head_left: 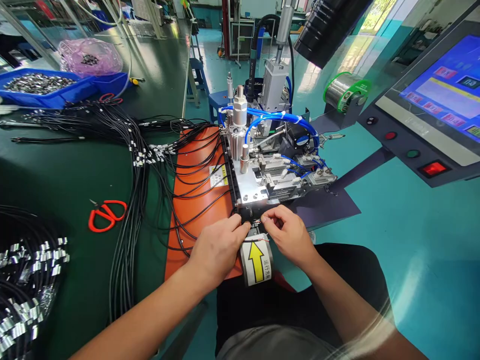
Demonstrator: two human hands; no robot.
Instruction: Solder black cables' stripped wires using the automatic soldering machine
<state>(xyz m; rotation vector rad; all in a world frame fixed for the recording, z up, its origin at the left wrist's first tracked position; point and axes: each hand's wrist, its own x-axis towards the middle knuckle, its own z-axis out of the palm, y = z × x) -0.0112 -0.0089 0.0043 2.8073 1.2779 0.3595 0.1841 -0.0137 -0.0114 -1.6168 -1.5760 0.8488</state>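
Note:
At the front of the soldering machine (258, 180), my left hand (217, 245) is closed, thumb and forefinger pinching a black cable near the feed slot. My right hand (290, 235) faces it from the other side, fingertips pinched together close to the slot; what they hold is too small to make out. Just below the fingertips is a round drum with a yellow arrow label (257, 262), and a thin reddish wire end lies across its top. Several black cables (198, 175) run over the orange plate (202, 145) into the machine's left side.
On the green table (90, 170) lie red-handled scissors (107, 216), cable bundles (129, 235) with metal ends, and another coil (30, 280) at left. Blue trays (41, 87) hold small metal parts. A solder spool (343, 92) and control screen (446, 95) stand at right.

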